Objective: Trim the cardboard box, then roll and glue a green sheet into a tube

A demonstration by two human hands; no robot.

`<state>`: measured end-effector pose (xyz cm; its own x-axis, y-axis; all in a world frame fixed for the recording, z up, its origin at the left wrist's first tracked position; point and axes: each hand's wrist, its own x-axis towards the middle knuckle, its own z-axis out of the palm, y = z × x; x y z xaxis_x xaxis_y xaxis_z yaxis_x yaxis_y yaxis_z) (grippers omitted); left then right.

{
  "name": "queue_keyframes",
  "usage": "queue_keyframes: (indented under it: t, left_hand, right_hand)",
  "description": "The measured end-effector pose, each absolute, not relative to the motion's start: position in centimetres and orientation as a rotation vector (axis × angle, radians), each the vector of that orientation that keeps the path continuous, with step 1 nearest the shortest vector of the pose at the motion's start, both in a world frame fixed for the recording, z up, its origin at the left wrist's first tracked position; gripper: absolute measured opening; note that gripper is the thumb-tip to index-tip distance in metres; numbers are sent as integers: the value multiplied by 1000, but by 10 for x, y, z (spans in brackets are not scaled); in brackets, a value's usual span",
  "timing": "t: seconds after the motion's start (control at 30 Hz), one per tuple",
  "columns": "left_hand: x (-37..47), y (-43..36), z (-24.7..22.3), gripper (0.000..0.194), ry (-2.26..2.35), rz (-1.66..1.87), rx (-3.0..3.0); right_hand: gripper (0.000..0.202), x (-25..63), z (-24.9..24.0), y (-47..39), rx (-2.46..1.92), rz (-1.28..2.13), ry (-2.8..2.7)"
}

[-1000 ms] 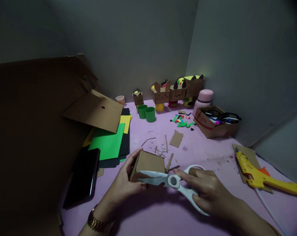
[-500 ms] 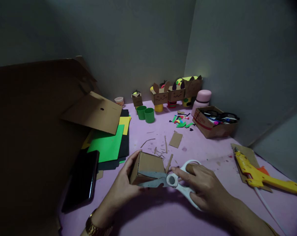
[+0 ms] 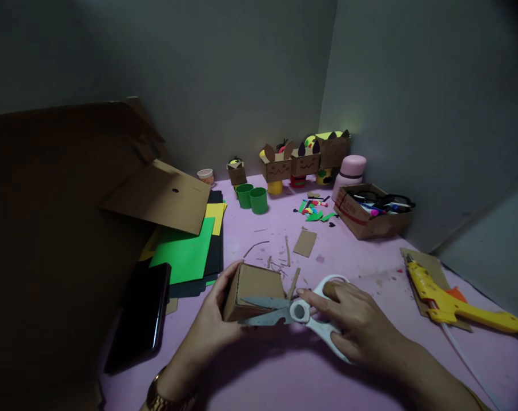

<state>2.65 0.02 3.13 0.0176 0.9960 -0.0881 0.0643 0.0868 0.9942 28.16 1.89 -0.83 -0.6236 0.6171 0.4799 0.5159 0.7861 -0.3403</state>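
A small brown cardboard box (image 3: 259, 281) is gripped by my left hand (image 3: 211, 319), with the fingers behind its left side and the thumb under it. My right hand (image 3: 353, 319) holds white-handled scissors (image 3: 299, 311), fingers through the loops and the index finger stretched along the handle near the pivot. The grey blades are slightly parted and lie across the box's near side, pointing left. Just beyond the box, thin cardboard strips and scraps (image 3: 288, 251) lie on the pink table (image 3: 344, 257), near a flat cardboard rectangle (image 3: 305, 243).
Two green cups (image 3: 259, 201), cardboard animal figures (image 3: 277, 167) and a pink bottle (image 3: 351, 171) stand at the back. A box of pens (image 3: 361, 220) and yellow glue gun (image 3: 451, 305) are right. Coloured sheets (image 3: 185, 251), a phone (image 3: 141, 319) and large cardboard (image 3: 61, 228) are left.
The view has shifted slightly, so most things appear a little further left. The scissor blades remain parted across the box, and both hands keep their holds.
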Motion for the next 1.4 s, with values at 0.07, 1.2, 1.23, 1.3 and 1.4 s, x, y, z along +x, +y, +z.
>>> queue_keyframes:
  t: [0.07,1.2,1.23,1.3,1.4]
  left_hand:
    - [27,0,31,96,1299,1089,1200]
    - [6,22,10,96,1460,1423,1158]
    - [7,22,11,96,1452,1424,1157]
    - [9,22,12,95,1449,1427,1154]
    - [9,25,7,92,1463,1450,1204]
  right_hand:
    - [76,281,-9,19,-839,228,-2386]
    - [33,288,-23,68,-1597,331,-1756]
    - [33,289,-23,68,-1612,300,-1766]
    - [35,291,-18,67,-1639,243,-1786]
    - [33,293,-6,67,-1694,169,-1812]
